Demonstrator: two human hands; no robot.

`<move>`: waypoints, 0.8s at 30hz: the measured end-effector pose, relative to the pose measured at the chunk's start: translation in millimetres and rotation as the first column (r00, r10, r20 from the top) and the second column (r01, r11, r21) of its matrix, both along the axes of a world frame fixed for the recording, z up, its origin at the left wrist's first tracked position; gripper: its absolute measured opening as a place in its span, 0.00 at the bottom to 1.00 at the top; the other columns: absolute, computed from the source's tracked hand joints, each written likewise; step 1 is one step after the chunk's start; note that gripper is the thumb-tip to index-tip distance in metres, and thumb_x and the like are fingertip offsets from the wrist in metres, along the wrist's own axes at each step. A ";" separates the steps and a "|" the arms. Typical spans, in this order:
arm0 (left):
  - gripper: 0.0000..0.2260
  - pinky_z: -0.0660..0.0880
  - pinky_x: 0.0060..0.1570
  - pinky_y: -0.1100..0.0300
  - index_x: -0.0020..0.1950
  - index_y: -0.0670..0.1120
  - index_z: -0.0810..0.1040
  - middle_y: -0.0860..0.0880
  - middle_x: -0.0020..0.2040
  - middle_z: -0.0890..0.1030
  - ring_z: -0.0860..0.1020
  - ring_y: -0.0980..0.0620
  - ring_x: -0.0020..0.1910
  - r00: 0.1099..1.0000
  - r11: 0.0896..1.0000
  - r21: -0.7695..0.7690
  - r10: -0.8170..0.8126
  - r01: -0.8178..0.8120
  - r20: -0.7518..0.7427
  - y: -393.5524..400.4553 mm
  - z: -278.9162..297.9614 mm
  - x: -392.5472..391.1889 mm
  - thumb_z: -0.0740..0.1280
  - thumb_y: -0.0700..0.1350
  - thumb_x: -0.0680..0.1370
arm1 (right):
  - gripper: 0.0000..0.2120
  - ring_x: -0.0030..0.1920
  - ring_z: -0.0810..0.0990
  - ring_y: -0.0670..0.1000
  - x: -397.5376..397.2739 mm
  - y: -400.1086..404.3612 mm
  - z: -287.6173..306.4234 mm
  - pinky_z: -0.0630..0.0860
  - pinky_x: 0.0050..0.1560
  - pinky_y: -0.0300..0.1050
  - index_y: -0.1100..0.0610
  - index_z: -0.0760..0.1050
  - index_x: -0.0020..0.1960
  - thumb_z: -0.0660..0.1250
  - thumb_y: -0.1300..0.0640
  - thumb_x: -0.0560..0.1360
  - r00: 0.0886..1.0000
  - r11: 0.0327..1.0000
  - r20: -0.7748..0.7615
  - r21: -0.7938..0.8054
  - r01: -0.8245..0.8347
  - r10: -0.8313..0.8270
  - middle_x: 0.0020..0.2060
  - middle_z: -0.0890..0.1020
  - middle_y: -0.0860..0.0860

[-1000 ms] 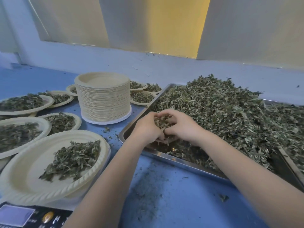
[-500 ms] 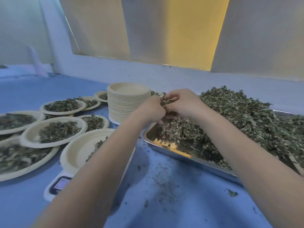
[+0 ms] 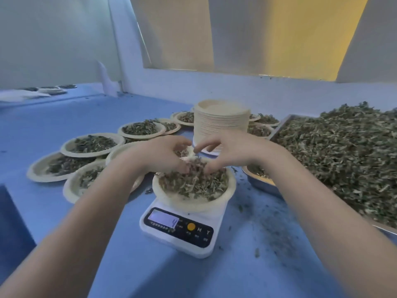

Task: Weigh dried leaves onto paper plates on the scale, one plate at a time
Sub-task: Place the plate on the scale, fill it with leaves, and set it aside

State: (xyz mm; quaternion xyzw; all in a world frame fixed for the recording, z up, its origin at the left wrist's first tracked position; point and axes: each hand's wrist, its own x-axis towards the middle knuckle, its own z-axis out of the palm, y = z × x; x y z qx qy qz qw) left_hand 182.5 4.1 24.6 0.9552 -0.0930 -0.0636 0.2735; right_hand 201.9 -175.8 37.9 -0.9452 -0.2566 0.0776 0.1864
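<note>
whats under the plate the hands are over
The plate sits on a white digital scale. Its display and buttons show in front; the weighing platform is covered by the plate.

Blue table (image 3: 64, 125) — pale wall (image 3: 53, 39) (yellow panel (image 3: 300, 35))

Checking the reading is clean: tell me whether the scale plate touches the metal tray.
Apart. The head view shows a strip of blue table between the plate on the scale and the tray.

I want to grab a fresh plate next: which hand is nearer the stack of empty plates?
Right. The right hand is just in front of the stack of empty plates; the left hand is further to its left.
</note>
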 end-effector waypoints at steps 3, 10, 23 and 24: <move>0.27 0.68 0.63 0.57 0.71 0.55 0.68 0.55 0.68 0.72 0.72 0.53 0.63 0.997 0.993 -0.107 0.061 -0.056 0.040 10.1 -10.0 -1.7 0.68 0.41 0.74 | 0.21 0.51 0.75 0.43 -0.3 -3.9 2.0 0.71 0.51 0.43 0.37 0.74 0.60 0.74 0.47 0.69 0.999 0.997 0.008 0.069 0.036 -0.037 0.61 0.76 0.46; 0.16 0.66 0.27 0.80 0.55 0.55 0.79 0.62 0.53 0.79 0.75 0.63 0.35 0.884 0.834 -0.520 0.373 -0.187 0.280 16.6 -39.7 -0.3 0.60 0.36 0.76 | 0.14 0.52 0.76 0.44 1.6 2.5 -10.9 0.71 0.53 0.42 0.42 0.79 0.57 0.72 0.50 0.72 0.990 0.968 0.100 0.241 0.078 -0.104 0.55 0.79 0.46; 0.15 0.74 0.43 0.72 0.44 0.53 0.80 0.56 0.43 0.81 0.77 0.61 0.41 0.705 0.591 -0.799 0.615 -0.115 0.353 8.3 -82.5 -5.3 0.62 0.32 0.73 | 0.09 0.50 0.79 0.43 3.5 7.3 -22.5 0.71 0.50 0.38 0.42 0.80 0.53 0.71 0.49 0.73 0.983 0.969 0.155 0.242 0.056 -0.095 0.51 0.81 0.43; 0.15 0.74 0.43 0.71 0.44 0.52 0.80 0.55 0.42 0.81 0.77 0.61 0.41 0.703 0.573 -0.812 0.623 -0.112 0.343 10.0 -83.9 -6.0 0.62 0.32 0.74 | 0.10 0.50 0.79 0.43 3.6 8.4 -23.6 0.72 0.49 0.37 0.43 0.80 0.53 0.70 0.48 0.73 0.982 0.971 0.167 0.234 0.052 -0.093 0.51 0.81 0.43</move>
